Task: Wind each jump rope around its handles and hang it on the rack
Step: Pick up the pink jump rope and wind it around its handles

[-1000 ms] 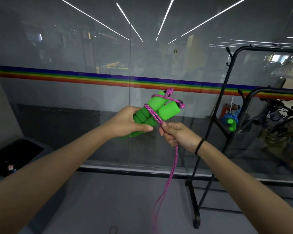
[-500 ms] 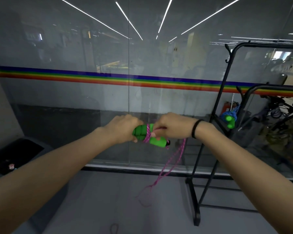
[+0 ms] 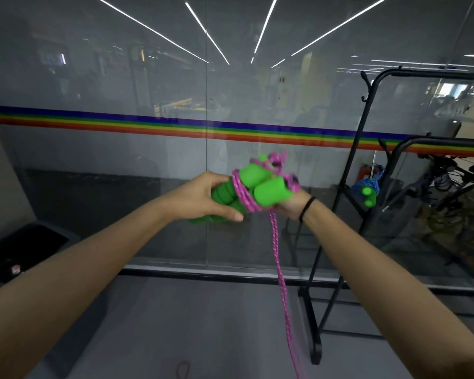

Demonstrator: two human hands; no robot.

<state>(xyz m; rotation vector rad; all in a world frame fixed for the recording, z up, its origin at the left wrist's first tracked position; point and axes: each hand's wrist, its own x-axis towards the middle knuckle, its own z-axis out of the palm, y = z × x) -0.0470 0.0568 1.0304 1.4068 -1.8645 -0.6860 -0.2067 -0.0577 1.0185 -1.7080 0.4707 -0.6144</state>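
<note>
A long glass wall (image 3: pixel 121 77) runs across the room, with one rainbow stripe (image 3: pixel 121 124) along it and ceiling lights mirrored above, over a grey floor (image 3: pixel 175 324). One dark bin (image 3: pixel 19 250) sits low on the left. On the right stands one black rack (image 3: pixel 350 170), well apart from the hands. One wound blue rope (image 3: pixel 367 186) already hangs on it, two green handle ends showing below the cord.

In front of the glass the person holds up two green handles (image 3: pixel 268 192) side by side, tilted up to the right. The one pink rope (image 3: pixel 278 255) is wrapped across their middle in several turns and tangled at their top ends. Its loose tail drops straight down toward the floor.

The left hand (image 3: pixel 203 196) grips the lower ends of the handles, fingers and thumb curled round them. The right hand (image 3: pixel 292 205), a black band (image 3: pixel 307 207) at its wrist, sits beneath the upper end. The handles hide its fingers, so its grip cannot be told.
</note>
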